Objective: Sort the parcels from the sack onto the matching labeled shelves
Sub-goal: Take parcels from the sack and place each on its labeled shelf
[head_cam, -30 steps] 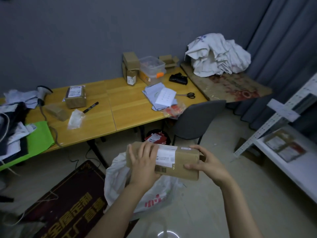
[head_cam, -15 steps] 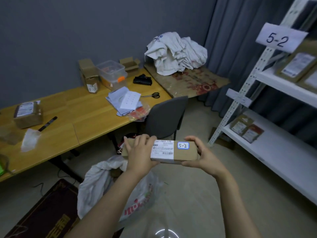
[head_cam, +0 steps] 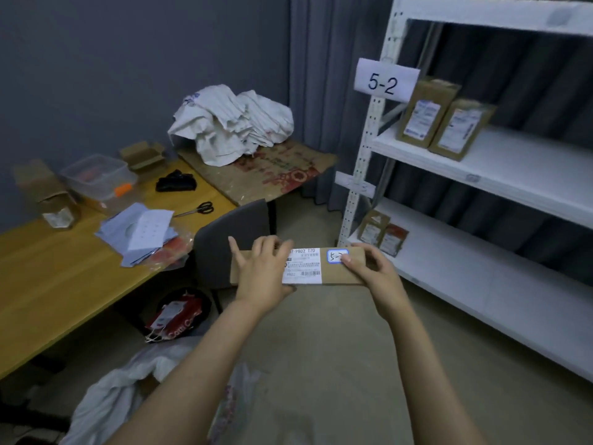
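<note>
I hold a long brown cardboard parcel [head_cam: 333,273] level in front of me with both hands. My left hand [head_cam: 261,274] grips its left end, my right hand [head_cam: 373,273] its right end. A white shipping label and a small blue-edged sticker reading "5-" face me; my right thumb covers the rest. The white shelf unit [head_cam: 481,168] stands at the right, with a "5-2" paper tag [head_cam: 385,80] on its post. Two upright parcels [head_cam: 444,118] stand on that shelf. The white sack [head_cam: 128,390] lies open on the floor below my left arm.
A lower shelf holds two small parcels [head_cam: 382,234] under a faint tag. A grey chair [head_cam: 231,239] stands just beyond the parcel. The wooden table [head_cam: 57,277] at the left carries papers, scissors, a plastic tub and boxes. A heap of white sacks [head_cam: 231,123] sits behind.
The view has swung right toward the shelf unit, which now fills the right side. The parcel stays in both hands, and my right thumb has slid over part of the sticker.
</note>
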